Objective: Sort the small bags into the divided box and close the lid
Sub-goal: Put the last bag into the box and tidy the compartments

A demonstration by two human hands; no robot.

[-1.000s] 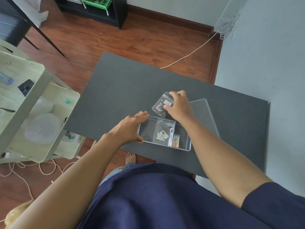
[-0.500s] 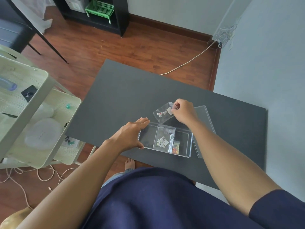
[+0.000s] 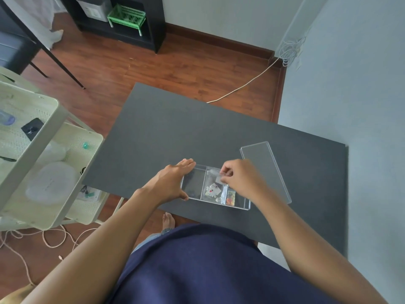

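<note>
A clear divided box [image 3: 192,183] sits near the front edge of the dark table [image 3: 186,132]. My left hand [image 3: 171,183] grips the box's left end, thumb on the near wall. My right hand [image 3: 238,178] pinches the top of a small clear bag [image 3: 213,185] of white and red bits, held over the box's middle compartment. Another bag with orange pieces [image 3: 230,197] lies in the narrow compartment to the right. The leftmost compartment holds nothing. The clear lid [image 3: 265,170] lies flat on the table to the right of the box.
A pale green trolley [image 3: 32,154] with odds and ends stands at the left of the table. A grey wall runs along the right. Cables lie on the wooden floor; a black shelf with a green basket [image 3: 127,16] stands far back.
My right hand has brought the small bag from behind the box down over the middle compartment. My left hand has stayed on the box's left end. The view has tilted up.
</note>
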